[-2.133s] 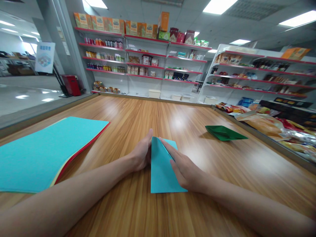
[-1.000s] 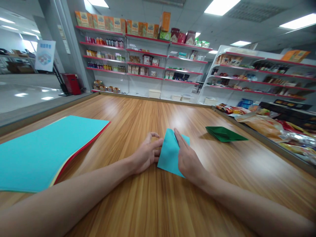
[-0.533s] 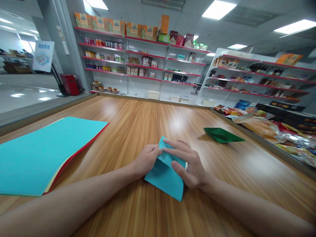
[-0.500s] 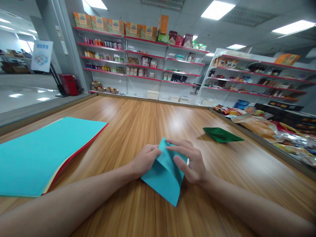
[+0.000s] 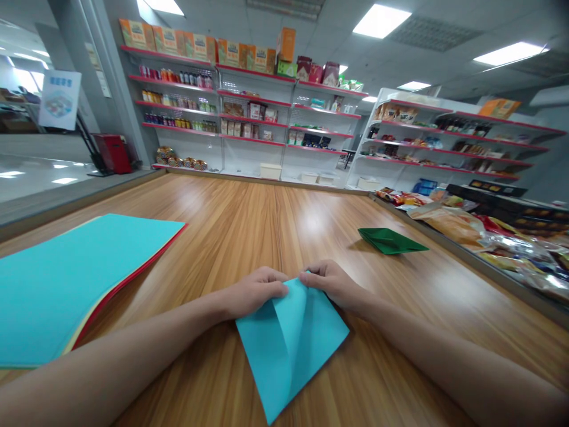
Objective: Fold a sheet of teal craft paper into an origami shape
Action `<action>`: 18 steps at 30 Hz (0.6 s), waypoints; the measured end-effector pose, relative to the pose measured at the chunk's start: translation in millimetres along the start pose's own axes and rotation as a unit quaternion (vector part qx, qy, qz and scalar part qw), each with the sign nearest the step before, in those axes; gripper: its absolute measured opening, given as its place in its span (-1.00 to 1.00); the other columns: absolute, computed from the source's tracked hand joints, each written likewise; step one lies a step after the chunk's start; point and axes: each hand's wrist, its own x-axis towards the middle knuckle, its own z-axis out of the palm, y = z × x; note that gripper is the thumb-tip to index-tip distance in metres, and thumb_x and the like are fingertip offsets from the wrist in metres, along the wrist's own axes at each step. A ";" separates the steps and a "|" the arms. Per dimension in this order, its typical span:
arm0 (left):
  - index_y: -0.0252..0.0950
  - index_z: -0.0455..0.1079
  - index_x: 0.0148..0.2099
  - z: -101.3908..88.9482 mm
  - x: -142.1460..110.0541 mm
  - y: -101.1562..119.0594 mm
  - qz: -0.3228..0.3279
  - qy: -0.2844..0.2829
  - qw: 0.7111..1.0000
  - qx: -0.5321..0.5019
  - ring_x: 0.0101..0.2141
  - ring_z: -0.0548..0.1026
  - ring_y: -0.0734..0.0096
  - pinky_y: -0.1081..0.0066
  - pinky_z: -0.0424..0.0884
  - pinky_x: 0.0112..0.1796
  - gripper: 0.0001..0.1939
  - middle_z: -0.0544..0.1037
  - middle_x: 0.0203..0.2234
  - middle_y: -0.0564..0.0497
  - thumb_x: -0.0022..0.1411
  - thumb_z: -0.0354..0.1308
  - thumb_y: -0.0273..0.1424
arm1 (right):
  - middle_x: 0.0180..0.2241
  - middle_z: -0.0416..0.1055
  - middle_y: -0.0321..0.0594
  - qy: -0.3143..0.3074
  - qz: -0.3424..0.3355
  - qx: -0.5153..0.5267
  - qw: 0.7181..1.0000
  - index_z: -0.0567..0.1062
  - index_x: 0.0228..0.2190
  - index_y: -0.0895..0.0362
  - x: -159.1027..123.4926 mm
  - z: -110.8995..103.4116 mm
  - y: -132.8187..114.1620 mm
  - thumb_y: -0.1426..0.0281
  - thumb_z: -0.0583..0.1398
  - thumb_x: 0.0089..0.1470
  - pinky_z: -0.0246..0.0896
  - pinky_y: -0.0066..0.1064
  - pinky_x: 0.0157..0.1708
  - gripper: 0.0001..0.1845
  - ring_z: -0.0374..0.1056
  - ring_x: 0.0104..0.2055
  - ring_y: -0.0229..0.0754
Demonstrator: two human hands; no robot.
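Note:
A folded piece of blue paper (image 5: 306, 332) is between my hands over the wooden table, one flap raised along its middle and a corner pointing toward me. My left hand (image 5: 258, 290) pinches its upper left edge, thumb on top and fingers behind. At the top edge, my right hand (image 5: 331, 283) grips the paper between thumb and fingers. Both hands are closed, and the fingers behind the paper are partly hidden. Farther right on the table sits a folded green paper shape (image 5: 391, 241), touched by neither hand.
A stack of coloured paper sheets (image 5: 89, 267), blue on top with cream and red beneath, lies at the left. Packaged snacks (image 5: 462, 225) fill the area beyond the table's right edge. Stocked shelves (image 5: 253, 89) stand behind the wooden table (image 5: 240, 219).
My right hand has gone from spread fingers on the paper to a pinch at its top edge. The paper has turned and spread wider, its near corner now closer to me.

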 end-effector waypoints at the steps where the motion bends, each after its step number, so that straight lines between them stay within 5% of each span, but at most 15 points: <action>1: -0.28 0.12 -0.54 -1.4 1.3 0.7 0.000 0.018 1.000 0.008 -0.56 0.09 0.51 0.45 0.03 -0.51 -0.71 0.12 -0.62 0.13 0.12 0.00 -0.22 | -0.64 0.25 -0.34 0.018 0.000 0.015 1.000 0.45 -0.56 0.24 0.5 -0.1 1.5 0.06 0.27 -0.07 -0.07 -0.54 -0.65 -0.55 0.09 -0.63 -0.40; 7: -0.28 0.14 -0.52 -16.5 9.3 11.1 -0.029 0.107 0.987 0.115 -0.55 0.14 0.49 0.45 0.03 -0.52 -0.62 0.14 -0.60 0.14 0.21 -0.01 -0.13 | -0.59 0.36 -0.26 0.119 -0.017 0.067 0.990 0.48 -0.51 0.23 6.4 0.1 13.2 0.05 0.27 -0.06 0.06 -0.49 -0.60 -0.56 0.20 -0.59 -0.32; 11: -0.29 0.26 -0.52 -16.6 12.6 18.8 -0.048 0.183 0.943 0.275 -0.45 0.31 0.35 0.38 0.21 -0.40 -0.55 0.28 -0.57 0.06 0.26 -0.09 -0.08 | -0.54 0.42 -0.22 0.200 -0.068 0.063 0.975 0.51 -0.45 0.22 7.1 0.3 13.4 0.08 0.27 -0.04 0.14 -0.45 -0.57 -0.59 0.26 -0.54 -0.27; 15: -0.25 0.45 -0.34 -2.7 9.6 27.4 0.028 0.316 0.878 0.360 0.04 0.25 0.00 0.07 0.18 0.00 -0.62 0.32 -0.10 -0.14 0.19 0.05 -0.05 | -0.51 0.44 -0.23 0.339 -0.186 -0.012 0.922 0.51 -0.39 0.18 2.8 1.6 8.5 0.14 0.27 -0.03 0.20 -0.42 -0.53 -0.66 0.30 -0.51 -0.23; 18: -0.22 0.46 -0.30 7.1 6.8 27.6 0.065 0.324 0.877 0.349 0.21 -0.01 -0.06 -0.02 0.05 0.11 -0.65 0.14 0.09 -0.13 0.15 0.13 -0.04 | -0.50 0.45 -0.23 0.382 -0.243 -0.045 0.891 0.45 -0.42 0.15 0.2 5.4 6.2 0.20 0.24 0.03 0.23 -0.42 -0.51 -0.74 0.33 -0.48 -0.23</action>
